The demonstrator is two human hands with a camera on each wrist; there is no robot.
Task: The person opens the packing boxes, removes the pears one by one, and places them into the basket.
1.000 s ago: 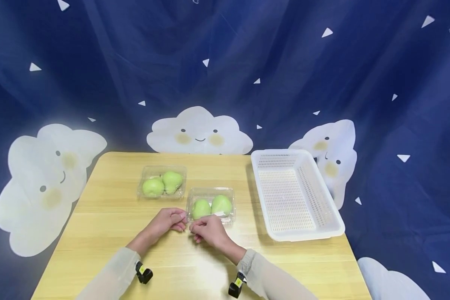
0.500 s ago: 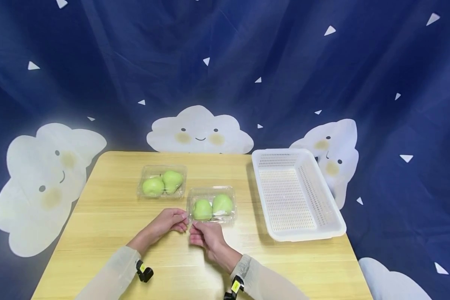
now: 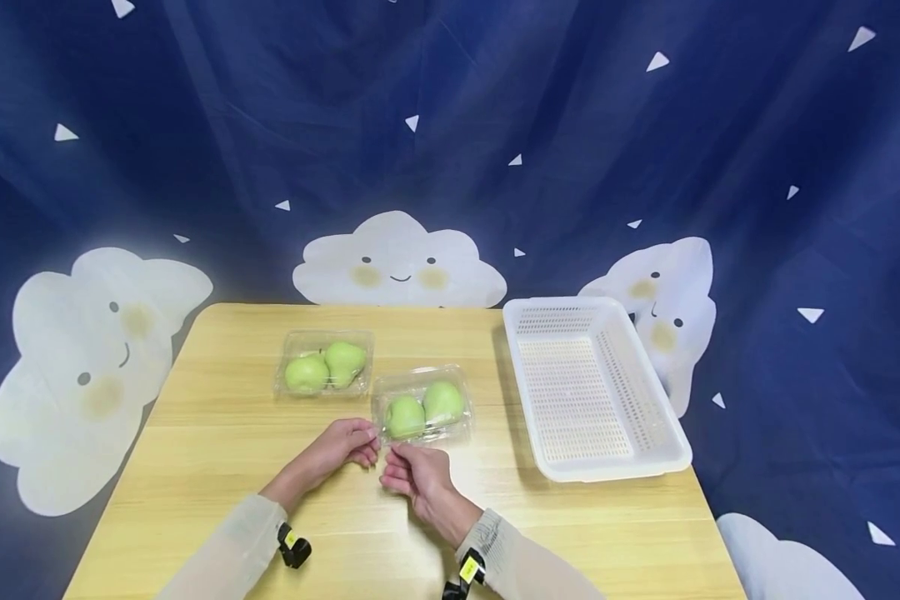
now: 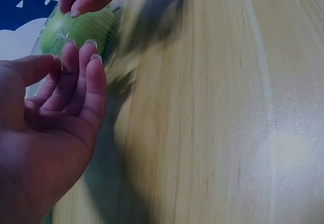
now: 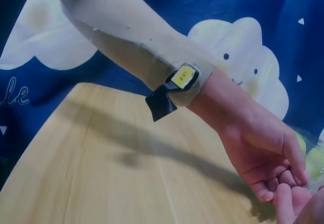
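A clear plastic clamshell box (image 3: 457, 427) with two green, pear-like fruits (image 3: 443, 403) inside stands near the middle of the wooden table (image 3: 217, 450), slightly turned. At its near left corner, my left hand (image 3: 339, 444) pinches the rim between thumb and index finger, as the left wrist view also shows. Just to the right, my right hand (image 3: 425, 482) pinches the front edge with its thumb and fingertip, the other fingers curled below. In the left wrist view, green fruit (image 4: 83, 29) shows through the plastic behind the left fingertips (image 4: 96, 62).
Another clear box (image 3: 292, 340) holding two green fruits sits behind and to the left. A white perforated plastic basket (image 3: 528, 417) stands at the right side of the table. A dark blue curtain (image 3: 450, 125) with clouds hangs behind the table.
My right hand has drawn back slightly toward me along the front edge. The box has turned a little, its right end shifting away from me. My left hand stays at the corner.
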